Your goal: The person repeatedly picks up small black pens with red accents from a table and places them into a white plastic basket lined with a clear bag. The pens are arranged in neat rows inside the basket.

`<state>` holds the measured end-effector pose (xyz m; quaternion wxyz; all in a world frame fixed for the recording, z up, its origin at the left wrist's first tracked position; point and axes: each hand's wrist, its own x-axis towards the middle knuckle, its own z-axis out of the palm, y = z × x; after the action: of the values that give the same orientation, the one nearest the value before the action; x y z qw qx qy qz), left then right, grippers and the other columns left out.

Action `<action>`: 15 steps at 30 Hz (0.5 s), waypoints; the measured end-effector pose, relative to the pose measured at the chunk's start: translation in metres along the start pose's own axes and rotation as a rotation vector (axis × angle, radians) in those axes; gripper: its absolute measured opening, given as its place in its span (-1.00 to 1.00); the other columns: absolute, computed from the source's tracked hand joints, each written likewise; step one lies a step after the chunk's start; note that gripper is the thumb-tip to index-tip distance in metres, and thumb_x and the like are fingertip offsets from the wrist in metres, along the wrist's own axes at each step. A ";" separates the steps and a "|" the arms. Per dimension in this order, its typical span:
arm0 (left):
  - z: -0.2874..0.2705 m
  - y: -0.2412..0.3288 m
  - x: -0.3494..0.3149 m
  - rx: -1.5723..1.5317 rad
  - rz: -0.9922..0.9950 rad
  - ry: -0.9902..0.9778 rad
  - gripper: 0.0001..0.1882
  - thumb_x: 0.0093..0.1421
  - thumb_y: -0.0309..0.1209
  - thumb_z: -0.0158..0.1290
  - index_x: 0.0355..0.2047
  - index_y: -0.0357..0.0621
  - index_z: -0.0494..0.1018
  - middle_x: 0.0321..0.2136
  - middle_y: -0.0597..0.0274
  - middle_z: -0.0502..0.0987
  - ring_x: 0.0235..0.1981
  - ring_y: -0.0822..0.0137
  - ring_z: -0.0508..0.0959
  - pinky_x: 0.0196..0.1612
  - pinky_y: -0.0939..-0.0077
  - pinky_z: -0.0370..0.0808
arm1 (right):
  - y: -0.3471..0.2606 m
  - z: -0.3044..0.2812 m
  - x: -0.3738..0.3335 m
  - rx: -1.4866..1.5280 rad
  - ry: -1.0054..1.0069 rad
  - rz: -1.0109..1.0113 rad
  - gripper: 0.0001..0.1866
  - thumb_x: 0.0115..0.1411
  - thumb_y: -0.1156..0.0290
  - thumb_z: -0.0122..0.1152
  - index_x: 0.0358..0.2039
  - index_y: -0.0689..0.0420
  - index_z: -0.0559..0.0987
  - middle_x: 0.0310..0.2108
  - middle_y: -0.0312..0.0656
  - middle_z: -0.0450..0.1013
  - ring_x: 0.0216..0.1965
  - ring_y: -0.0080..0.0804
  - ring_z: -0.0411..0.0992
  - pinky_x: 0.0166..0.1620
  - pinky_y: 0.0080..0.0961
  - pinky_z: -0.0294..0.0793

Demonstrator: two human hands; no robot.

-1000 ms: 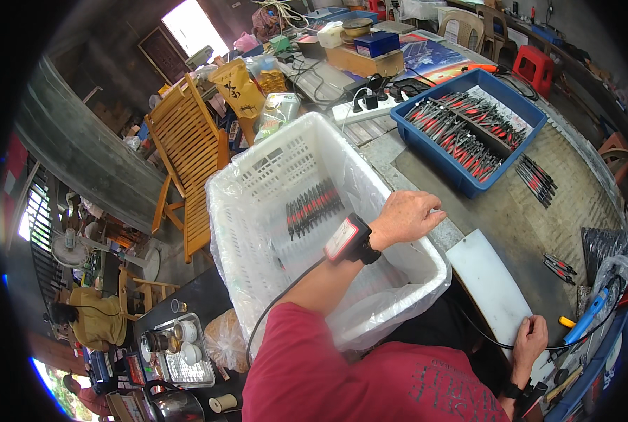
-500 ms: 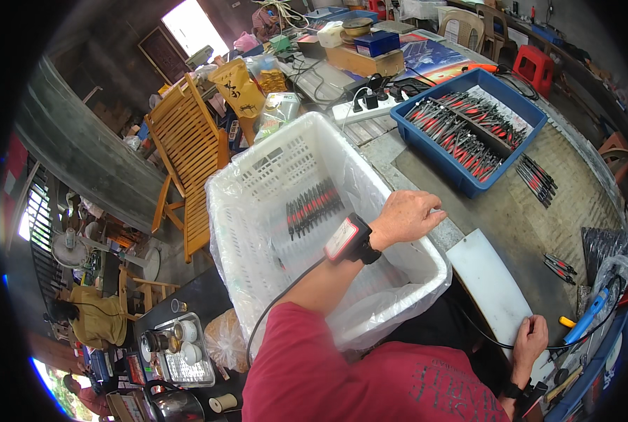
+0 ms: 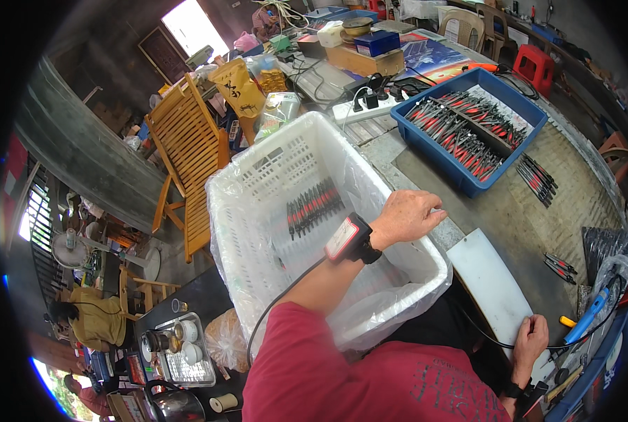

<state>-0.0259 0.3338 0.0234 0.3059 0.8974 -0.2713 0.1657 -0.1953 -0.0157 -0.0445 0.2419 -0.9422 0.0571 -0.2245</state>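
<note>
My left hand [image 3: 409, 218] rests over the crate's right rim, beside the table edge. Its fingers are curled and nothing shows in them. Under that forearm stands a white perforated crate [image 3: 261, 156] lined with clear plastic. A row of slim black-and-red pen-like pieces [image 3: 314, 207] lies inside it; my arm hides part of the crate's bottom. At the lower right, my right hand [image 3: 530, 341] lies closed on the near end of a white board [image 3: 493, 281], with no held object visible. A dark cable runs close by its wrist.
A blue tray [image 3: 462, 184] holds many similar pieces, split by a divider. Small bunches of pieces [image 3: 537, 181] lie on the table nearby. A power strip [image 3: 363, 107] with cables sits behind the crate. A wooden folding chair [image 3: 180, 144] stands left, beyond a tea tray [image 3: 205, 352].
</note>
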 end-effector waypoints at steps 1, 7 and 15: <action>0.000 0.000 0.000 -0.002 -0.001 -0.004 -0.78 0.03 -0.27 0.05 -0.46 -0.19 0.49 -0.66 0.19 0.47 -0.59 0.20 0.49 -0.50 0.36 0.40 | 0.001 0.000 0.000 -0.001 -0.001 0.006 -0.89 0.04 0.52 0.07 -0.53 0.25 0.35 -0.56 -0.06 0.29 -0.49 -0.09 0.28 -0.41 -0.29 0.25; 0.000 0.000 0.000 -0.006 -0.001 -0.001 -0.77 0.04 -0.27 0.05 -0.46 -0.19 0.49 -0.65 0.18 0.47 -0.59 0.20 0.49 -0.50 0.36 0.40 | 0.003 -0.001 -0.001 -0.005 -0.024 0.007 -0.89 0.06 0.49 0.05 -0.50 0.24 0.35 -0.55 -0.06 0.28 -0.49 -0.12 0.29 -0.41 -0.34 0.27; 0.000 0.000 0.000 0.008 -0.010 0.004 -0.77 0.03 -0.26 0.05 -0.45 -0.19 0.49 -0.66 0.20 0.47 -0.60 0.21 0.49 -0.50 0.37 0.40 | 0.001 -0.001 0.000 -0.007 -0.019 0.002 -0.90 0.06 0.50 0.05 -0.50 0.24 0.36 -0.55 -0.06 0.28 -0.49 -0.12 0.29 -0.41 -0.35 0.28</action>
<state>-0.0260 0.3336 0.0232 0.3034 0.8997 -0.2656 0.1670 -0.1962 -0.0172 -0.0440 0.2396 -0.9450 0.0564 -0.2152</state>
